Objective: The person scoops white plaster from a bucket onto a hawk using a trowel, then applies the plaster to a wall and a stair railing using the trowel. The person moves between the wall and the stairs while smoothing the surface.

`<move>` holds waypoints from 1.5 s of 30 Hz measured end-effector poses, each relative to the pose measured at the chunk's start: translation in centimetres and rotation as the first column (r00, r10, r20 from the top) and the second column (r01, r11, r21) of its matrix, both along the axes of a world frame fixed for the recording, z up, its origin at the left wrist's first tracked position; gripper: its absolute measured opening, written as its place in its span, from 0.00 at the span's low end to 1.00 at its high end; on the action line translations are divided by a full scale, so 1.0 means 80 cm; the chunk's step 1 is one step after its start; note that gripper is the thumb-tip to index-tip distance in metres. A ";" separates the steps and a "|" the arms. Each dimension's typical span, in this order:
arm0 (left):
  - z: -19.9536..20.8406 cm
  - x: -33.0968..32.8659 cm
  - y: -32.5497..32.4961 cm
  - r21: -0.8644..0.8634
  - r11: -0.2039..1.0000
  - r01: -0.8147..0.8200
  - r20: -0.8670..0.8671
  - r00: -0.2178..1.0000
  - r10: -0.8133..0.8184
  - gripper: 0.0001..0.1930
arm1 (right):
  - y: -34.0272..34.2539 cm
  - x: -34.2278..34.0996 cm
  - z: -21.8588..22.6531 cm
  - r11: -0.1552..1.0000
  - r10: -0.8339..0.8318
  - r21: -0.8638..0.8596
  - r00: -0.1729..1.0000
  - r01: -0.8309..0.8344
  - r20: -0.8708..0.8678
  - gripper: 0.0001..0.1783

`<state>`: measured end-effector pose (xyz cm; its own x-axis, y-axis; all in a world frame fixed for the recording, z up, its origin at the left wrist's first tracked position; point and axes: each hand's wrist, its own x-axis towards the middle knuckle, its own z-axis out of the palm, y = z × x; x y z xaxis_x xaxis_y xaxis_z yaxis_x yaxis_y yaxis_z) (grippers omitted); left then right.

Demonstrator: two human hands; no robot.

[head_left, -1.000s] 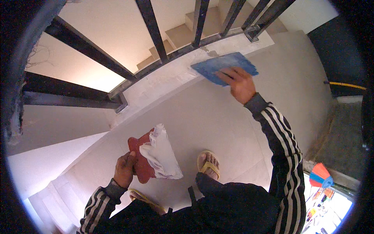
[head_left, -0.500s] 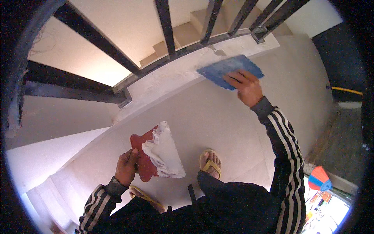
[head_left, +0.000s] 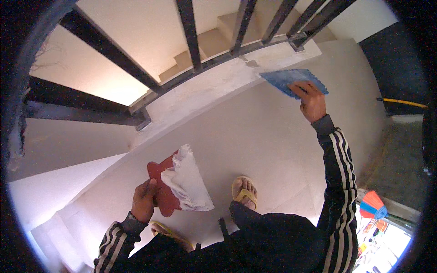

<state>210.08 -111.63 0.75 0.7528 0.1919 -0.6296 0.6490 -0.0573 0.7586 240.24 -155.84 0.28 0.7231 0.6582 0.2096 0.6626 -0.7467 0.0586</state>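
My left hand [head_left: 144,198] grips a dark red, scallop-edged putty spreader [head_left: 165,193] by its near edge. A thick layer of white putty [head_left: 189,179] covers its far right side. Farther forward on the right, my right hand [head_left: 313,101] is closed on a flat blue plastering float [head_left: 287,82], its fingers lying over the float's upper side. The float is beside the whitish curb [head_left: 209,84] under the railing, its left tip near the curb's edge. I cannot tell whether it touches the surface. A grey patch [head_left: 249,63] shows on the curb near the float.
A black metal railing [head_left: 189,36] stands along the curb, with stairs [head_left: 214,43] beyond it. My sandalled foot [head_left: 245,191] rests on the grey floor [head_left: 268,145]. At right lie a yellow hose-like strip [head_left: 403,103] and a red and blue object [head_left: 373,205] by a bright opening.
My right hand has moved to the right with the blue float, which is now tilted more. My left hand and the spreader have shifted slightly left and nearer.
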 end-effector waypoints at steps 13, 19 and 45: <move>0.013 0.005 -0.003 0.006 1.000 -0.006 -0.009 1.000 0.006 0.21 | -0.015 0.000 -0.055 0.992 0.124 -0.020 0.988 -0.122 0.092 0.35; 0.001 -0.002 0.003 0.004 0.999 -0.040 -0.003 0.999 0.040 0.22 | -0.011 -0.004 -0.036 0.993 0.069 0.087 0.982 -0.085 0.175 0.36; -0.027 -0.006 0.018 -0.171 0.985 0.025 0.020 1.000 -0.022 0.21 | 0.074 0.104 -0.003 0.823 -0.540 -0.217 0.842 0.525 -0.010 0.15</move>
<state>209.57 -110.19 -1.43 0.7673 0.0643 -0.6381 0.6353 0.0591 0.7700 248.59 -149.96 0.07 0.9805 0.1887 0.0548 0.1732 -0.9617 0.2125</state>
